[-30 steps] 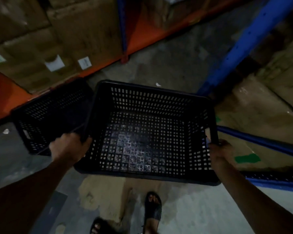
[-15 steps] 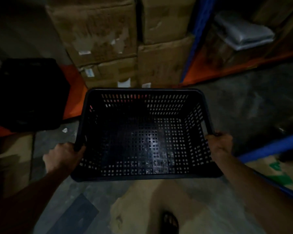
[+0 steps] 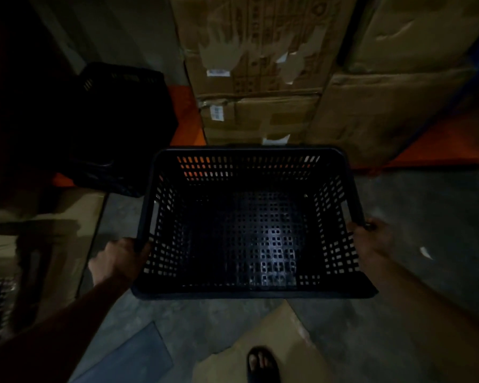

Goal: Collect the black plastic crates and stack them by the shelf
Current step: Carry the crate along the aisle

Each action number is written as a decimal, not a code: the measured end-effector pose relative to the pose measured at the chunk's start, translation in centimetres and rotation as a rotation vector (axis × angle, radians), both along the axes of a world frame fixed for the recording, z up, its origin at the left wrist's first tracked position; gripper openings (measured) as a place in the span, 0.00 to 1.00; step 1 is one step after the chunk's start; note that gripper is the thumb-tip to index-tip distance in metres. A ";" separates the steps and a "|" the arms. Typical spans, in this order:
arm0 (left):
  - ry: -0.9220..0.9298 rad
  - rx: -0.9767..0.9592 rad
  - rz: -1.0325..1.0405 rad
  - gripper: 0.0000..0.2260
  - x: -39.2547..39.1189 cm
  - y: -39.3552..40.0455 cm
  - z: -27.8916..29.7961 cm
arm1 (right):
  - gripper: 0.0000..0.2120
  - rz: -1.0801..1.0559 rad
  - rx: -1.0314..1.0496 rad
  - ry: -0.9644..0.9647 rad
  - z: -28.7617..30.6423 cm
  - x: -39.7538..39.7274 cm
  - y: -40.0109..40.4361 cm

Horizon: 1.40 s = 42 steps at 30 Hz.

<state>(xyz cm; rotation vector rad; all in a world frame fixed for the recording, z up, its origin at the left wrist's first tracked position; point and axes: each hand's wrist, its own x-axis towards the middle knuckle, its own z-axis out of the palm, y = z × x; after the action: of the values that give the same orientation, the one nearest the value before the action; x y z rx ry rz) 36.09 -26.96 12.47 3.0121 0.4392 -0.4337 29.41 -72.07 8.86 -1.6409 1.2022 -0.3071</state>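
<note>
Head view, dim light: my left hand (image 3: 116,261) and right hand (image 3: 372,241) are each closed around a side rim of an empty black perforated crate (image 3: 246,230), held level above the concrete floor (image 3: 426,211). Far left, a second black crate (image 3: 122,128) sits in shadow beside stacked cardboard boxes (image 3: 260,78) on the orange shelf beam (image 3: 440,139). Near, my sandalled foot (image 3: 262,364) rests on flattened cardboard (image 3: 288,341)

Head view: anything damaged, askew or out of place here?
The cardboard boxes on the shelf have torn, peeling faces. Flattened cardboard lies loose on the floor underfoot. The carried crate looks intact and is empty.
</note>
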 end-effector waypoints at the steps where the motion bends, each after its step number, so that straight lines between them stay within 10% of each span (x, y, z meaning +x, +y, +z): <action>1: 0.000 -0.006 0.027 0.25 0.6 -0.1 -0.3 | 0.06 0.016 -0.011 0.010 -0.6 0.9 -0.1; 42: -0.161 -0.178 0.242 0.22 3.6 -1.0 -1.1 | 0.09 0.119 -0.177 0.070 -2.5 5.8 -1.1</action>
<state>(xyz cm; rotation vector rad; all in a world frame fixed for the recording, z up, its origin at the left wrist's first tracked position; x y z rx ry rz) 39.67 -27.94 11.35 2.7496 0.7003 -0.1985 35.18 -73.21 6.37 -1.8819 1.1507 -0.2892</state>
